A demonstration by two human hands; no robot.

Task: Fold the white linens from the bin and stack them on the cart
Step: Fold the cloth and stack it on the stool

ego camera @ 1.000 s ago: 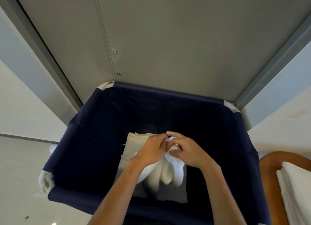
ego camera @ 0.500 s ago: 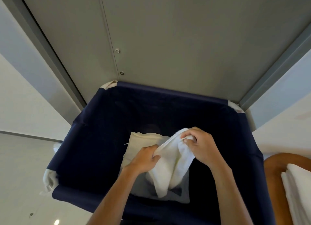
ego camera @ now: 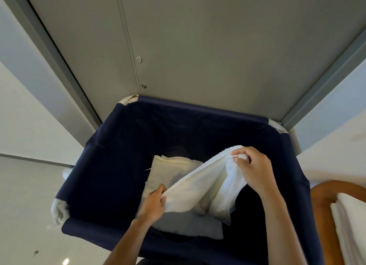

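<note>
— Where's the towel (ego camera: 202, 187)?
— Stretched above the navy bin (ego camera: 111, 165). My left hand (ego camera: 153, 203) pinches its lower corner near the bin's front edge; my right hand (ego camera: 255, 169) grips the raised corner, fingers curled.
— Beneath it?
— More linens (ego camera: 170, 169) on the bin's bottom.

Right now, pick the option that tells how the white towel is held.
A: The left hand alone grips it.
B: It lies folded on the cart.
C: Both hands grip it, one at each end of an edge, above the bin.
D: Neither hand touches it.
C: the left hand pinches the low end of the white towel and the right hand grips its high end, over the navy bin.
</note>
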